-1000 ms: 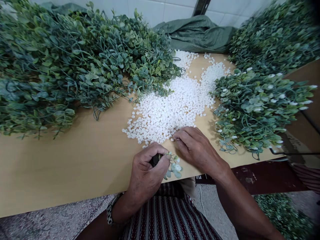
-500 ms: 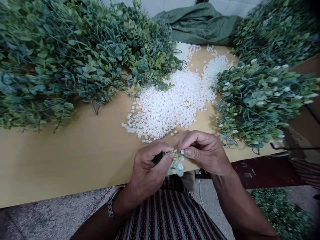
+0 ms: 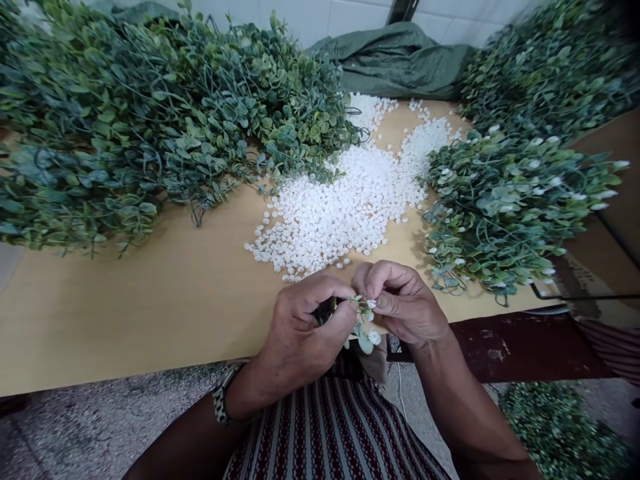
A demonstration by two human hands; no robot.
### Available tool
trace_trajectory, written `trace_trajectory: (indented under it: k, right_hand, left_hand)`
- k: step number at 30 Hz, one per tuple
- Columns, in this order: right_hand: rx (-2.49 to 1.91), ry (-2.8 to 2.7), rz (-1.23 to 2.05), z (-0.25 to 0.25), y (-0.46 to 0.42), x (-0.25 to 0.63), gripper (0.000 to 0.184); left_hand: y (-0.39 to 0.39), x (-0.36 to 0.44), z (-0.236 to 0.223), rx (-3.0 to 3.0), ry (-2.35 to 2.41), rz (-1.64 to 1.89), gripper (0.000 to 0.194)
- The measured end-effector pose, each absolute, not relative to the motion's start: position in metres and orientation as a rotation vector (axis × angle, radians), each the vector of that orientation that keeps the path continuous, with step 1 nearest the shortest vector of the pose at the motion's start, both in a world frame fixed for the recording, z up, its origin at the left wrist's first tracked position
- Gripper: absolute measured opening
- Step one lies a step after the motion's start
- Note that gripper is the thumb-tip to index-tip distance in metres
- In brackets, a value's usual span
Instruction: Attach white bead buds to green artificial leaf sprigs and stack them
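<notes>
Pinched between thumb and fingers of my left hand (image 3: 313, 327) is an artificial leaf sprig (image 3: 365, 340) with pale green leaves and a few white blossoms. My right hand (image 3: 400, 300) is closed at the sprig's tip, thumb and forefinger on a small white flower bead (image 3: 371, 304). Both hands meet just above the table's front edge. Just beyond them spreads a heap of small white flower beads (image 3: 325, 220). How far the bead sits on the stem cannot be made out.
Large bunches of artificial greenery (image 3: 175, 113) cover the table's left and back. A white-tipped bunch (image 3: 510, 200) lies at the right, beside a cardboard box (image 3: 600, 253). Behind the beads lies a green sack (image 3: 400, 63). More greenery (image 3: 560, 427) is on the floor at lower right.
My right hand has come from the edge of the bead heap to the sprig, bringing a white flower bead to its tip. My left hand keeps its hold and has shifted slightly right.
</notes>
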State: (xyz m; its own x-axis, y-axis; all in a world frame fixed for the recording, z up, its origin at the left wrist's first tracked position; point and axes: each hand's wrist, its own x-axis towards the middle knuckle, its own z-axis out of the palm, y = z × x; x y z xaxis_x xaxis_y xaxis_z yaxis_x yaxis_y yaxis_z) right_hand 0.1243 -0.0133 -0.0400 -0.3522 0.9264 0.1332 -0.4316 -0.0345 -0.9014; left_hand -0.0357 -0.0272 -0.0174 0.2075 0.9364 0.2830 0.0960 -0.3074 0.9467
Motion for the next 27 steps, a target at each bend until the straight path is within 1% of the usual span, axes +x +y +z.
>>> trace_trajectory:
  k: [7,17,27]
  right_hand:
    - [-0.609,-1.109,1.676,-0.042,-0.017,0.124,0.015]
    - [-0.528,-0.94,1.818,-0.046,-0.019,0.126,0.006]
    - [-0.518,-0.879,1.879,-0.05,-0.02,0.129,0.007]
  left_hand:
    - [-0.029,-0.032,-0.014,1.653,0.986,1.216,0.017]
    - [-0.029,-0.03,-0.015,1.705,0.961,1.243,0.018]
    - [-0.027,-0.03,-0.015,1.694,0.925,1.161,0.017]
